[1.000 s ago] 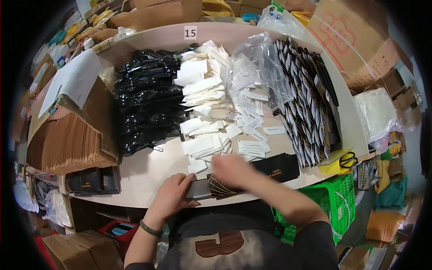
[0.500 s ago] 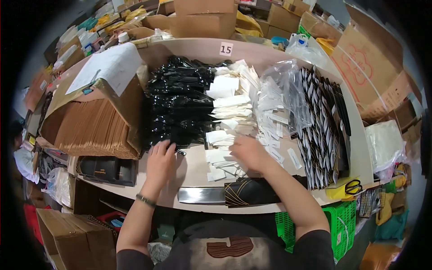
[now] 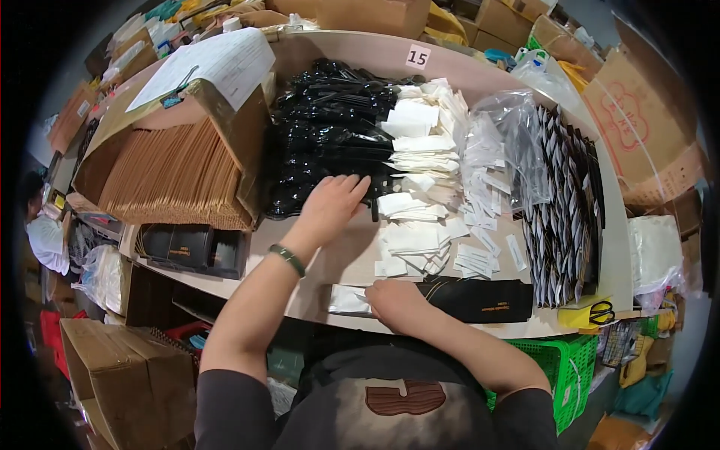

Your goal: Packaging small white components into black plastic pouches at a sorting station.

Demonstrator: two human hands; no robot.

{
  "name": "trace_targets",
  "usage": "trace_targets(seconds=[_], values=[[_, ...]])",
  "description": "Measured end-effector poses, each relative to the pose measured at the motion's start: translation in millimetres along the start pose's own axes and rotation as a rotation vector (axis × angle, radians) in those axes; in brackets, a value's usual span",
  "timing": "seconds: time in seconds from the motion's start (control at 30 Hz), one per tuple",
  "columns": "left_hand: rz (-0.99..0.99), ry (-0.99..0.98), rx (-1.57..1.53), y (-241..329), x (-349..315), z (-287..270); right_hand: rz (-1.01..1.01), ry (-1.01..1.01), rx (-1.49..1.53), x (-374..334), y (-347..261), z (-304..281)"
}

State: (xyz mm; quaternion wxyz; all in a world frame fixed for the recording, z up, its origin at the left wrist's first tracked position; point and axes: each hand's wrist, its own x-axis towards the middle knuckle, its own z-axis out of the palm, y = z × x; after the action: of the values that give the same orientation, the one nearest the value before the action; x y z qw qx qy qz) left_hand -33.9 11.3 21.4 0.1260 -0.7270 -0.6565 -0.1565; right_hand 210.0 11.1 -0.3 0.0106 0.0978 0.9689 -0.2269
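My left hand reaches over the near edge of a pile of glossy black plastic pieces that look like cutlery. Its fingers are stretched out, the tips close to a black piece at the pile's right side. At the front edge of the table, my right hand pinches a white paper packet, which lies over the spot of a shiny metal strip. Beside that hand is a flat black sleeve stack with gold lines. White packets are heaped in rows between the hands and the far side.
A carton of brown folded card stands at left, with a clipped paper sheet on top. Small white slips and a clear plastic bag lie right of the packets. Filled black sleeves stand in rows; scissors are near the corner.
My left hand has moved up and right onto the black pieces. My right hand has left the heap of packets and come to the front edge with a white packet. The view has shifted.
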Motion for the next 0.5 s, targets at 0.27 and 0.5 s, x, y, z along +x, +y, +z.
trace_targets(seconds=[0.27,0.5], values=[[-0.196,-0.002,0.155,14.2,8.1,-5.6,0.000,0.142,0.205,5.6,-13.5,14.2],[-0.765,0.084,-0.653,24.3,-103.0,-59.3,-0.024,0.566,-0.046,-41.0,1.9,-7.0]])
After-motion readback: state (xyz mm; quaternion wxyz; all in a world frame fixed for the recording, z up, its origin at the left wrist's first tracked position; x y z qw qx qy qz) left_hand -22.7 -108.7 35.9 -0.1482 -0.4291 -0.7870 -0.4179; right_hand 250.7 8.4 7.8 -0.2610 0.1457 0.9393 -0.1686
